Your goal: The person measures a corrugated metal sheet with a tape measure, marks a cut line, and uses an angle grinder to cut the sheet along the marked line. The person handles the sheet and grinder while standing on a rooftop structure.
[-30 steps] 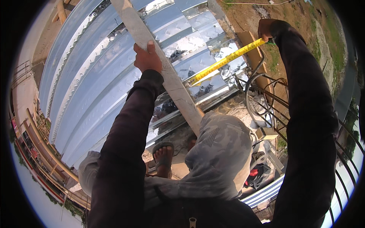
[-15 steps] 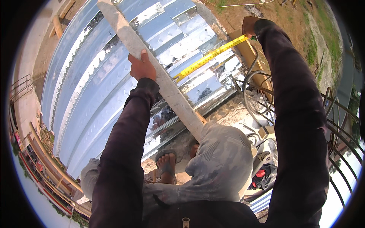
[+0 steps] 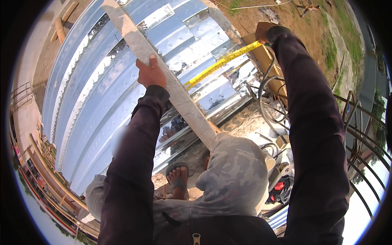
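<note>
My left hand (image 3: 151, 72) grips the edge of a long grey plank (image 3: 185, 104) lying diagonally across stacked, shiny corrugated metal sheets (image 3: 85, 114). My right hand (image 3: 265, 33) is closed on a tape measure at the upper right, mostly hidden by my fingers with a bit of green showing. Its yellow blade (image 3: 220, 63) runs from that hand down-left over the sheets to the plank, just right of my left hand.
Bent rebar (image 3: 269, 106) and a brown board (image 3: 261, 55) lie along the sheets' right side. Tools and a dark bag (image 3: 281, 185) are beside my right knee. My sandalled foot (image 3: 177, 177) is below the sheets. Dirt and grass (image 3: 326, 49) stretch beyond, upper right.
My right hand and the tape's outer end have shifted left in the picture as the view moved slightly. My left hand sits a little lower in view, still on the plank.
</note>
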`<state>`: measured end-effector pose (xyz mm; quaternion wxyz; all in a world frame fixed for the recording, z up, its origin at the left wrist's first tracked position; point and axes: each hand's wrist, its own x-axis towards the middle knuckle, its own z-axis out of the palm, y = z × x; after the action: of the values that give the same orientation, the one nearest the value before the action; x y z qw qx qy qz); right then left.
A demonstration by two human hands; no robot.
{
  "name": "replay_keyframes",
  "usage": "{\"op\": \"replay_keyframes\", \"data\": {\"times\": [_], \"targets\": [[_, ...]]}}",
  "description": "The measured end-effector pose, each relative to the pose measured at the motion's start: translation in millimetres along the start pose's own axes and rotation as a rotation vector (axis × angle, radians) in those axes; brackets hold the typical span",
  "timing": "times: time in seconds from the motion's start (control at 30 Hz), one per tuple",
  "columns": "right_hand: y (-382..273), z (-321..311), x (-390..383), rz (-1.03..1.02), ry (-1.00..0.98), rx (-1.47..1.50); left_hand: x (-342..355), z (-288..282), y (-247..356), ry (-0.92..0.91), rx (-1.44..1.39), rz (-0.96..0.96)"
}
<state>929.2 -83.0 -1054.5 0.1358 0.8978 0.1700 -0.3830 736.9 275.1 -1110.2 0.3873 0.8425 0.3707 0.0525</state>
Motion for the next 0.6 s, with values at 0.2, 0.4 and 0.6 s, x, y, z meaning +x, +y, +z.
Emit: {"op": "replay_keyframes", "data": {"times": [0.2,0.4,0.6], "targets": [[9.1,11.3,-2.5,-0.024,0.022,-0.025,2.5,1.2,-4.4,-0.009,0.04,-0.004],[46.5,-0.8,-10.8,0.011,-0.014,-0.167,0.7,5.1,0.0,0.002,0.028,0.028],[-0.3,-39.1,-112.4,0.003,0.301,0.239,4.1,5.9,2.1,-0.003,0.097,-0.019]]}}
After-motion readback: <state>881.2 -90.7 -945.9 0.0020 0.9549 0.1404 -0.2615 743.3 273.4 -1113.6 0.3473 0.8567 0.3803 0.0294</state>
